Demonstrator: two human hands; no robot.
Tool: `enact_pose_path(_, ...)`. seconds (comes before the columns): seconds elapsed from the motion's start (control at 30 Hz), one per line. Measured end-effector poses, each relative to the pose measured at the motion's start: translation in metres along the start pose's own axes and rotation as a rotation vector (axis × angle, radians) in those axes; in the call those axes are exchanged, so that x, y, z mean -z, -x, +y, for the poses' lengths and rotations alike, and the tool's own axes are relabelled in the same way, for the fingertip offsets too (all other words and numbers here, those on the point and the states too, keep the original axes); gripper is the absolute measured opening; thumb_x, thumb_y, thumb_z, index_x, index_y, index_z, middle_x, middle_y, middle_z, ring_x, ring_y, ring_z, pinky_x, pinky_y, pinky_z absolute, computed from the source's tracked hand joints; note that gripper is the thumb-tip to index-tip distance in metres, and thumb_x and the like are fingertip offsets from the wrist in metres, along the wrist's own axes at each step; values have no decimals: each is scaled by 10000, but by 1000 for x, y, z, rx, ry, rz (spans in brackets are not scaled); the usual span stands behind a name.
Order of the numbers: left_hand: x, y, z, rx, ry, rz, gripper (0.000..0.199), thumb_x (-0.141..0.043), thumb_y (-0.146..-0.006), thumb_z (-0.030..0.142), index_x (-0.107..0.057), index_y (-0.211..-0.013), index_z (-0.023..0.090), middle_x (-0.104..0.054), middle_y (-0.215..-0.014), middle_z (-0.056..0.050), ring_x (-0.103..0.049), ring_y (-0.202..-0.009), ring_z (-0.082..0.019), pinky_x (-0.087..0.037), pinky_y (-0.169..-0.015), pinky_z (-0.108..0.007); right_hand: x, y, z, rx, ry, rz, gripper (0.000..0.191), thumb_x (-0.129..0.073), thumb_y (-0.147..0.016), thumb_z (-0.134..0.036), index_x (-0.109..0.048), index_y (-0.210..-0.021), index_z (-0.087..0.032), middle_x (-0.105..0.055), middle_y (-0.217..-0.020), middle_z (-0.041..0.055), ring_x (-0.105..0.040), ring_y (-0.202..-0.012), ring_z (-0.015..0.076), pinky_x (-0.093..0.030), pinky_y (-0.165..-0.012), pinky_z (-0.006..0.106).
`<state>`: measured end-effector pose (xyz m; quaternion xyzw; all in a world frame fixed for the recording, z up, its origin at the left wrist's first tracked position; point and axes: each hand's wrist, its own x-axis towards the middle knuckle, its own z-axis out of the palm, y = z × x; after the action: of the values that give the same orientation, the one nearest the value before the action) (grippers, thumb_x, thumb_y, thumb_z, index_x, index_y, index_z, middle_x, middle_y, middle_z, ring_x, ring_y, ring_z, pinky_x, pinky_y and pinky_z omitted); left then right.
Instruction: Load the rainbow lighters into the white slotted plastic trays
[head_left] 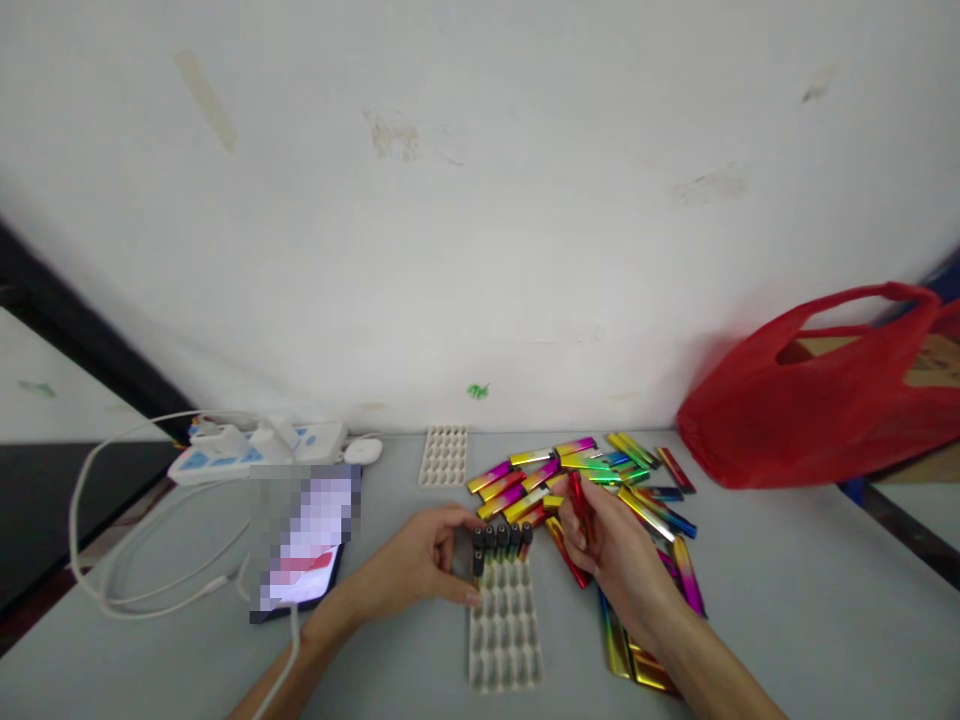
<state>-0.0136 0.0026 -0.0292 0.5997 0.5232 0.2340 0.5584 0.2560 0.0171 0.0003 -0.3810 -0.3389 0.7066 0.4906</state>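
A pale tray with rows of slots lies on the grey table, and several black-topped pieces stand in its far rows. My left hand is at the tray's left edge, thumb and fingers apart around the corner with the black-topped pieces; nothing shows held in it. On the right, my right hand has its fingers closed on a shiny red case, held tilted above the pile. Around and behind that hand lie several metallic multicoloured cases.
A second pale tray lies near the wall. At left are a phone, a white power strip and looping white cables. A red bag stands at the right.
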Motion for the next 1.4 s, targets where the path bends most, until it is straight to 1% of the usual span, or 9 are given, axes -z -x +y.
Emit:
enact_pose_path(0.17,0,-2,-5,-8,3,-6,837,-1058,-542,502,-757,-1260,193,-541,-721,70,-469,-665,-143,-312,-568,-227,-2,5,3,32,39,-12,445,-800,-941,-624,-584,-917,-236,-555,-642,-67,-299,-469,86,-216,-441,232)
enact_pose_path(0.27,0,-2,-7,-12,-5,-17,822,-1052,-549,505,-760,-1253,196,-577,-746,55,-496,-683,-153,-322,-575,-231,0,4,2,-43,-11,-75,526,-748,-934,-720,-591,-875,-221,-455,-601,-85,-223,-484,87,-208,-447,234)
enact_pose_path(0.37,0,-2,-7,-20,8,-12,812,-1058,-546,482,-760,-1244,193,-597,-774,44,-508,-697,-155,-319,-569,-224,3,2,1,-139,-92,-124,609,-741,-885,-794,-593,-802,-209,-319,-599,-104,-145,-528,98,-156,-445,228)
enact_pose_path(0.47,-1,-1,-5,-20,23,-5,809,-1066,-539,468,-763,-1233,183,-584,-767,50,-491,-693,-148,-311,-567,-222,4,0,0,-166,-128,-216,663,-747,-885,-775,-445,-656,-230,-233,-578,-113,-92,-512,88,-104,-433,232)
enact_pose_path(0.53,-1,0,-2,-12,11,-3,792,-1062,-552,473,-765,-1226,184,-562,-748,60,-476,-683,-143,-308,-568,-223,4,0,1,-197,-123,-266,687,-737,-892,-767,-386,-629,-237,-215,-563,-116,-77,-491,77,-78,-424,234)
enact_pose_path(0.7,-1,1,2,4,-13,5,805,-1065,-541,488,-763,-1214,168,-504,-688,83,-444,-657,-141,-291,-563,-232,0,4,4,-258,-77,-282,679,-715,-897,-757,-366,-631,-240,-208,-564,-120,-67,-483,67,-69,-424,230)
enact_pose_path(1.0,0,0,-3,-8,-11,-1,844,-1066,-553,496,-744,-1269,185,-515,-724,76,-421,-662,-135,-278,-553,-231,-1,6,9,-289,-8,-312,691,-667,-891,-791,-318,-619,-260,-192,-539,-123,-61,-466,70,-30,-421,249)
enact_pose_path(1.27,-1,0,0,-4,-2,7,818,-1073,-541,482,-756,-1235,186,-529,-716,75,-468,-675,-144,-308,-573,-233,-10,19,15,-289,-70,-507,654,-587,-974,-746,-357,-603,-259,-211,-507,-114,-112,-441,76,-94,-431,266)
enact_pose_path(1.4,-1,-1,-4,-5,13,6,814,-1080,-526,487,-756,-1209,185,-526,-707,80,-458,-667,-137,-296,-570,-228,-16,24,17,-328,-97,-533,661,-593,-955,-755,-347,-592,-260,-210,-497,-115,-117,-425,71,-99,-422,264)
